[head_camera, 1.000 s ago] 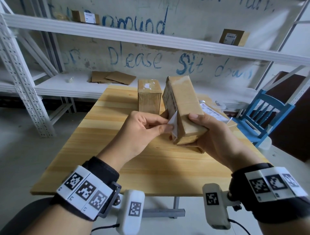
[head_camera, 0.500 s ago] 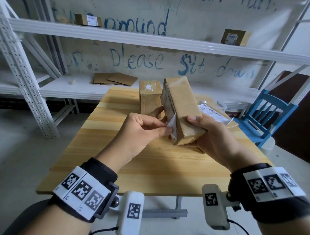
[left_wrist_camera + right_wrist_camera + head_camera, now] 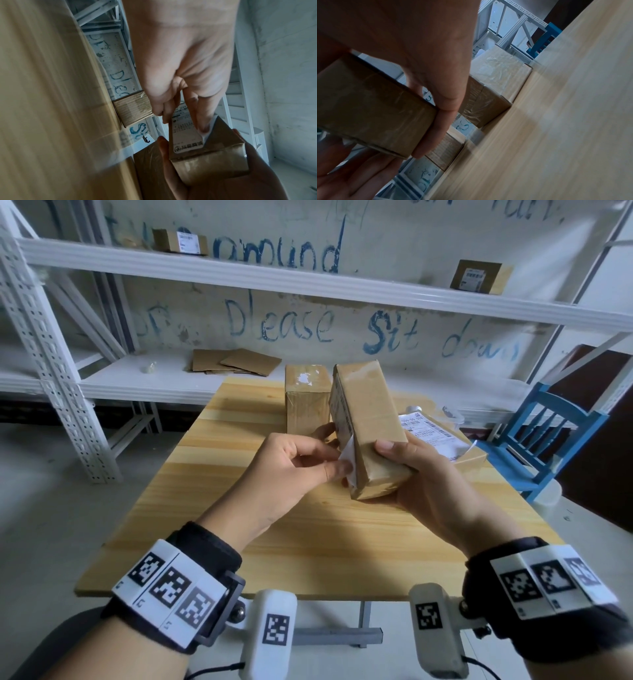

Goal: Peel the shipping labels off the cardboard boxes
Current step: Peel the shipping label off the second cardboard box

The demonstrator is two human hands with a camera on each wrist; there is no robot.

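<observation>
Right hand (image 3: pixel 431 484) holds the box (image 3: pixel 368 426) up over the middle of the bench (image 3: pixel 212 474), frame centre in the head view. Thumb on top face, fingers (image 3: pixel 435 129) wrapped under the near end: clamped on the box.

Left hand (image 3: pixel 291 470) sits just left of the box. Thumb and forefinger pinch the lifted near corner of the label (image 3: pixel 186 134). Corner is curled off the cardboard, white backing showing; rest of the label is stuck flat on the box's left side face. Remaining left fingers curl in near the palm.

Second box (image 3: pixel 306 402) stands upright on the bench behind the held one, upper centre, bit of white residue on its top. Third box (image 3: pixel 445 446) lies flat at the right, behind the right hand, with its own printed label facing up.

Background: white metal shelving (image 3: pixel 239 275) across the top of frame, two small labelled boxes on the upper shelf, flat cardboard sheets (image 3: pixel 236 361) on the lower shelf. Blue chair (image 3: pixel 548 433) at right edge.
</observation>
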